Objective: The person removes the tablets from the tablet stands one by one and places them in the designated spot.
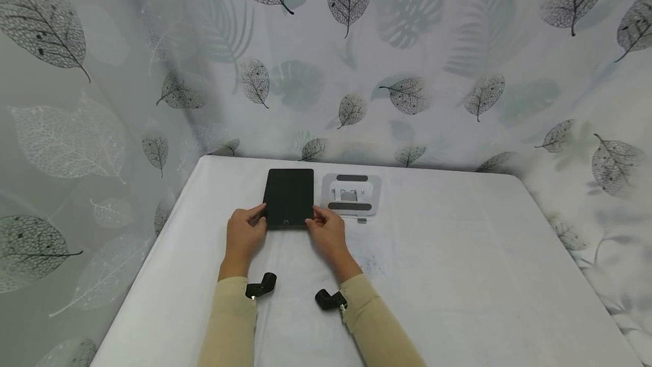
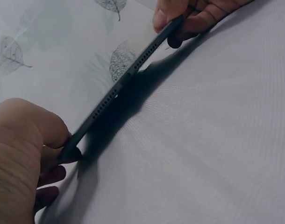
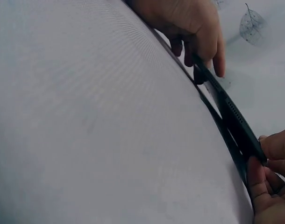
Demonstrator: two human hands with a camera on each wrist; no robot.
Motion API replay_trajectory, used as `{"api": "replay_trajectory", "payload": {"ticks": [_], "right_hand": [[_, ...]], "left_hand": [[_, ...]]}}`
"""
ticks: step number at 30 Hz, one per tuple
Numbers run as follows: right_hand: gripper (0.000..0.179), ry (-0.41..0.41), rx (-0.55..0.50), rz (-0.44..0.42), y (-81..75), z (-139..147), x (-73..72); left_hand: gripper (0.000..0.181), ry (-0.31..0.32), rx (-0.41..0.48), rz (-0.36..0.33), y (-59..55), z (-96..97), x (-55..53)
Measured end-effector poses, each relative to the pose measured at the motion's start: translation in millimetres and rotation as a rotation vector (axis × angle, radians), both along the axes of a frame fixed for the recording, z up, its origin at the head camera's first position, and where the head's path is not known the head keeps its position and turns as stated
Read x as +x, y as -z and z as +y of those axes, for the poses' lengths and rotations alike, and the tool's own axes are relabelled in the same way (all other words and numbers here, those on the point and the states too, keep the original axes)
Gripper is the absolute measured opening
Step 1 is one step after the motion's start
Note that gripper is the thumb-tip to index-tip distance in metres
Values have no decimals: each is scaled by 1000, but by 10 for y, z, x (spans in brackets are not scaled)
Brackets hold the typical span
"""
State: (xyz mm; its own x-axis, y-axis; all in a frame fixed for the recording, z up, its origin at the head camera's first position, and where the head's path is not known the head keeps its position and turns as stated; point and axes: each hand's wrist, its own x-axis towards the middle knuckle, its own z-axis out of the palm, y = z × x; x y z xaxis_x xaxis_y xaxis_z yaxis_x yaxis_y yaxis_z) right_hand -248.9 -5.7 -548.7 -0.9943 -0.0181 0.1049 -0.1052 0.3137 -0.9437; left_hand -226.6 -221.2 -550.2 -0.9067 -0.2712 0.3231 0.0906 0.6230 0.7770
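A black tablet (image 1: 288,197) lies screen up between my two hands over the white table. My left hand (image 1: 246,232) pinches its left edge near the lower corner. On the opposite side my right hand (image 1: 328,234) grips the right edge, also low down. In the left wrist view the tablet's thin edge (image 2: 103,103) shows rows of small speaker holes, with a dark shadow under it. The right wrist view shows a gap between the tablet's near edge (image 3: 233,112) and the tablecloth, with fingers curled beneath both corners.
Just right of the tablet is a flat grey-and-white stand (image 1: 351,192) with dark pads. A small grey piece (image 1: 362,220) sits at its near edge. The white-covered table (image 1: 458,265) meets leaf-patterned curtains (image 1: 356,72) at the back and sides.
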Motion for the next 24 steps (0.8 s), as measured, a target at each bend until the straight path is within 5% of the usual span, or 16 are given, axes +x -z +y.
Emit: {"api": "replay_trajectory", "payload": {"ticks": [8, 24], "right_hand": [[36, 45, 120, 119, -39, 11, 133], [43, 14, 254, 161, -6, -26, 145]], "left_hand": [[33, -37, -62, -14, -28, 45, 13], [25, -87, -24, -60, -96, 52, 48]]}}
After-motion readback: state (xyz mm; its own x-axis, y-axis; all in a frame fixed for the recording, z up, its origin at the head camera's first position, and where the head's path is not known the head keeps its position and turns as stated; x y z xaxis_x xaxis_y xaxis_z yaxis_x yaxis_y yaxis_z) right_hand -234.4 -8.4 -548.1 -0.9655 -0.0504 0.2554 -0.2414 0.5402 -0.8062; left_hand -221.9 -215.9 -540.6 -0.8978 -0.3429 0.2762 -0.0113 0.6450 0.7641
